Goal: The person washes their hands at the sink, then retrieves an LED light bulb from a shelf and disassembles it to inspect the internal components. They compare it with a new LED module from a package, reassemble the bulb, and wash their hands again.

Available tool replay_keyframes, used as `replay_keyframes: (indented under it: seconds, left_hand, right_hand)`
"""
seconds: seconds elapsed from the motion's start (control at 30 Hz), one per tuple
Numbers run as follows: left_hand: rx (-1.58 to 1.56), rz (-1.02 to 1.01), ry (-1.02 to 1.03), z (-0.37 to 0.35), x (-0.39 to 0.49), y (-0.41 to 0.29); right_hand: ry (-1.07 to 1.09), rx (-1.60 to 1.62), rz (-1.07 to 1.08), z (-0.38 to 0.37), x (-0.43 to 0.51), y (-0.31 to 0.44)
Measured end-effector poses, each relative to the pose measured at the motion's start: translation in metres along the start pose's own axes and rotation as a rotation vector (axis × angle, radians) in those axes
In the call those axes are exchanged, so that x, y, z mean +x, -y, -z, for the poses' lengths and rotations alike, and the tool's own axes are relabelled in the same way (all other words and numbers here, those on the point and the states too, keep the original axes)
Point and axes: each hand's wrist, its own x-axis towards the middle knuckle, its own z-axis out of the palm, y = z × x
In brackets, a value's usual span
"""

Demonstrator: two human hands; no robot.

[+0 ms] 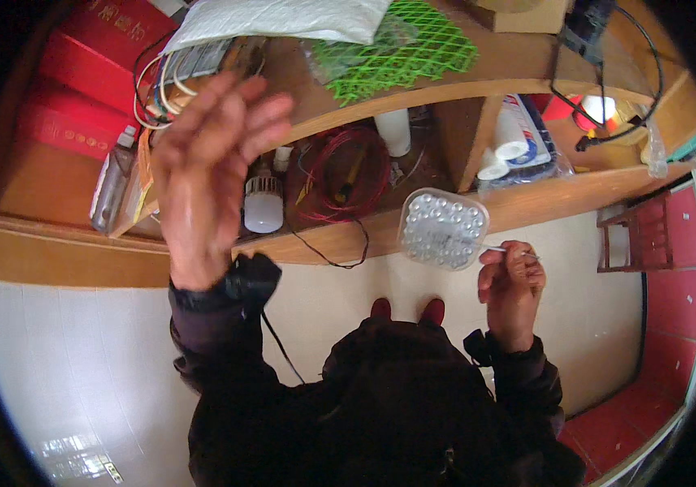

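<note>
My left hand (220, 146) is raised with its fingers apart over the left part of a wooden shelf unit (348, 109), blurred and with nothing seen in it. Lower right, my right hand (512, 280) pinches a thin white wire or stick. From it a square, clear-covered panel with rows of round lens-like domes (444, 229) hangs or extends to the left, in front of the shelf's lower edge. Whether the wire is fixed to the panel I cannot tell. A white LED bulb (263, 204) and a coil of red wire (348, 176) lie in the compartment between my hands.
Green plastic mesh (403, 52) and a white sack (275, 21) lie on the shelf top. A plastic bottle (111, 182) leans beside red boxes (74, 115) at left. White rolls (509, 137) fill the right compartment. A black cable loops at upper right. A wooden chair (634, 237) stands beyond.
</note>
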Motion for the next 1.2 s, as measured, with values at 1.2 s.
replay_keyframes:
  seconds: [1.2]
  left_hand:
    - [1.04,0.395,-0.655,0.171,-0.127,0.234]
  right_hand:
    - [0.141,-0.077,-0.157,-0.121,0.013,-0.135]
